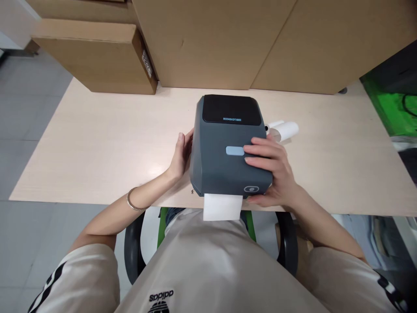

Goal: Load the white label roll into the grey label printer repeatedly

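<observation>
A dark grey label printer (216, 163) with a black window panel on its lid sits near the table's front edge, and a strip of white label paper (223, 208) hangs out of its front slot. My left hand (183, 153) is closed against the printer's left side, its fingers partly hidden behind the casing. Over the right front corner, my right hand (276, 171) grips the printer. Its fingers lie on the lid beside the light blue button (235, 151), and its thumb is at the lower front edge.
White paper rolls (286, 130) lie on the pale wooden table (107, 143) just right of the printer. A flat cardboard box (97, 61) and large cardboard panels (221, 43) stand along the back. Black chair armrests (134, 248) flank my body below the table edge.
</observation>
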`<state>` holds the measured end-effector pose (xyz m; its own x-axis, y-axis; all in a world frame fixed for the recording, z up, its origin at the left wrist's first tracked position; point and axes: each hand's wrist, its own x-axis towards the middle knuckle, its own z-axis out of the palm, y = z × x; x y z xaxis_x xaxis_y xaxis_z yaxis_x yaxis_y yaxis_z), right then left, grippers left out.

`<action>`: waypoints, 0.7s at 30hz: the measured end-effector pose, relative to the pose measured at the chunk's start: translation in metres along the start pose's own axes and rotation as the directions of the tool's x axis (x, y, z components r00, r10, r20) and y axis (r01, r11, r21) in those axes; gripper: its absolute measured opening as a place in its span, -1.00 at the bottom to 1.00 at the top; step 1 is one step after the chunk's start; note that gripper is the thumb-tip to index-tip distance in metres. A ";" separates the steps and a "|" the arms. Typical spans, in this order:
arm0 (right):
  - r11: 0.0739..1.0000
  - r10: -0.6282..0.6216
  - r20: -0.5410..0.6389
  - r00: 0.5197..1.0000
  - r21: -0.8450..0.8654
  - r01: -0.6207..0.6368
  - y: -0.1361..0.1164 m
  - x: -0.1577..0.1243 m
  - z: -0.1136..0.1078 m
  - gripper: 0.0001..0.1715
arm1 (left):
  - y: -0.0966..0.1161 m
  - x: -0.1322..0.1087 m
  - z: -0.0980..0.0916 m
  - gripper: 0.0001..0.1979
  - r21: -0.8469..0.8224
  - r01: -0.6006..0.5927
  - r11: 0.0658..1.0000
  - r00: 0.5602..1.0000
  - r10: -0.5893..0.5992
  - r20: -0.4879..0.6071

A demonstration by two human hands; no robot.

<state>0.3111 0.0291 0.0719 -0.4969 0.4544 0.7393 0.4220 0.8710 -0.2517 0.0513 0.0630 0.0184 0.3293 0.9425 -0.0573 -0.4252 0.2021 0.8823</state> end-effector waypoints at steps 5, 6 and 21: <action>1.000 -0.025 0.000 1.000 -0.014 0.025 -0.005 -0.020 0.011 -0.23 | 0.001 -0.001 -0.001 -0.20 0.052 -0.052 0.997 0.998 0.050 0.042; 1.000 -0.026 0.011 1.000 -0.009 0.026 -0.005 -0.023 0.011 -0.27 | 0.001 -0.001 -0.002 -0.20 0.064 -0.059 0.996 0.997 0.056 0.046; 1.000 0.007 -0.027 1.000 -0.027 -0.008 -0.007 -0.047 0.032 -0.45 | -0.008 -0.003 -0.011 -0.30 0.188 -0.128 0.974 0.992 0.128 0.010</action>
<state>0.3073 0.0081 0.0191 -0.4732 0.4552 0.7542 0.4459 0.8622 -0.2406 0.0442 0.0619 0.0064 0.2808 0.9578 0.0613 -0.2981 0.0263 0.9542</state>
